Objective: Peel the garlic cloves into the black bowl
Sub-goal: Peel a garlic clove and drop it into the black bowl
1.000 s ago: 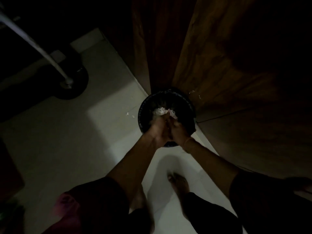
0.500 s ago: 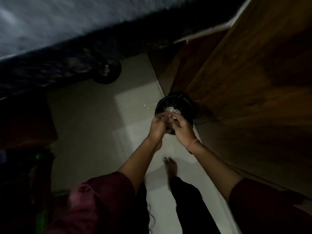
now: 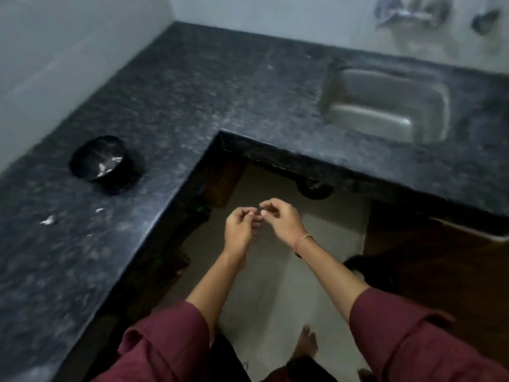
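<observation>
The black bowl [image 3: 121,178] stands on the dark granite counter [image 3: 170,100] at the left, with pale garlic pieces [image 3: 108,165] inside. My left hand [image 3: 238,230] and my right hand [image 3: 281,221] hover together over the floor, in front of the counter's inner corner and well to the right of the bowl. The fingers of both are curled and their tips touch. I see nothing held between them, though the view is blurred.
White peel scraps [image 3: 48,220] lie on the counter in front of the bowl. A steel sink [image 3: 385,103] is set into the counter at the back right, under a tap [image 3: 405,12]. A wooden cabinet door [image 3: 440,271] is at the right.
The view has swung up from a black container on the floor to the counter. My hands, which were together just over that container, are now raised in the air with fingertips still together.
</observation>
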